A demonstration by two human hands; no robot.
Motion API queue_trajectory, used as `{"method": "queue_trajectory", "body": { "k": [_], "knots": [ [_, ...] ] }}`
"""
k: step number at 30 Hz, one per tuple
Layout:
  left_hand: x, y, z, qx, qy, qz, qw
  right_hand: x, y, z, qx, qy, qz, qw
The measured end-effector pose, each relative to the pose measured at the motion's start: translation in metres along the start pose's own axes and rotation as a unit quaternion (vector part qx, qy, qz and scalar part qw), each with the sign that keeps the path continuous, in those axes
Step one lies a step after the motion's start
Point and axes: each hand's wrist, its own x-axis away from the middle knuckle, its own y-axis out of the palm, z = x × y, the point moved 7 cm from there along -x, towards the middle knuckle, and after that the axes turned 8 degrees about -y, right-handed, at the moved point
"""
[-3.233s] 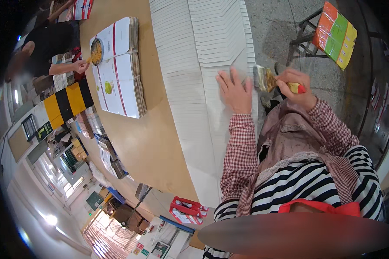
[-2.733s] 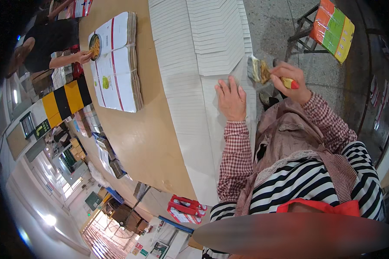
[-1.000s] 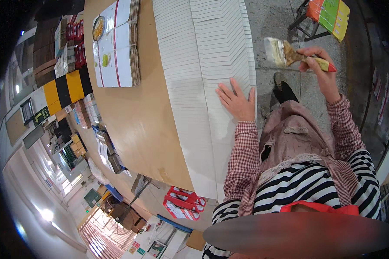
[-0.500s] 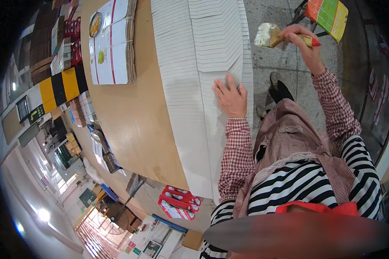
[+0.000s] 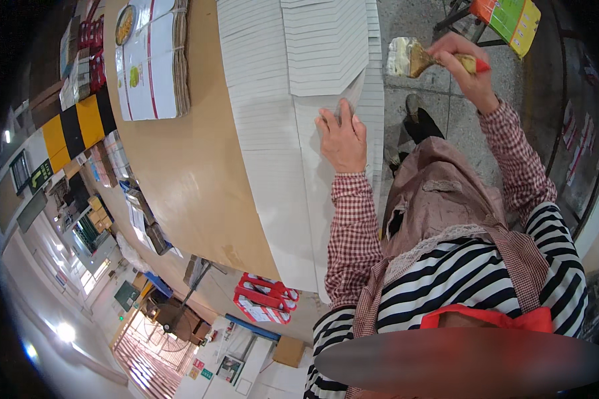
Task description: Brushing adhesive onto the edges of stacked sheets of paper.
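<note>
My left hand point(image 5: 344, 145) lies on a long row of overlapping white sheets point(image 5: 263, 126), its fingers spread a little and pressing near the edge of the layered part. Held out over the floor to the right, a flat paintbrush point(image 5: 419, 61) is gripped by its handle in my right hand point(image 5: 466, 63). Its bristles point left and carry a thick whitish coating. The handle is yellowish with a red end. The brush stays apart from the sheets.
The sheets lie on a tan table point(image 5: 173, 179). A strapped stack of printed cardboard point(image 5: 154, 80) sits at its far left. Right of the table, a green, orange and yellow printed box point(image 5: 512, 25) rests on a dark stand. Red printed cartons point(image 5: 265, 298) show below the table's near end.
The view has shifted slightly, so table and sheets sit farther left. My left hand stays flat on the sheets, its fingers drawn a little closer together. My right hand keeps hold of the brush.
</note>
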Motion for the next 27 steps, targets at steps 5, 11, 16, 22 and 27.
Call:
{"method": "queue_trajectory", "body": {
  "k": [5,11,16,22,27],
  "knots": [
    [0.002,-0.001,0.002,-0.016,0.009,0.026,0.999,0.008,0.018,-0.027,0.005,0.01,-0.01,1.0],
    [0.0,0.002,0.004,-0.002,0.009,0.016,1.0,0.026,0.037,-0.027,0.01,0.031,-0.046,0.998],
    [0.002,-0.001,0.002,-0.018,0.0,0.035,0.999,0.027,0.038,-0.046,0.002,0.016,-0.025,1.0],
    [0.01,0.001,0.004,0.006,-0.007,0.034,0.999,0.049,0.042,-0.049,0.012,0.048,-0.045,0.998],
    [0.048,0.007,-0.001,-0.027,-0.041,0.073,0.996,0.047,0.031,-0.069,0.032,0.034,-0.015,0.999]
  ]
}}
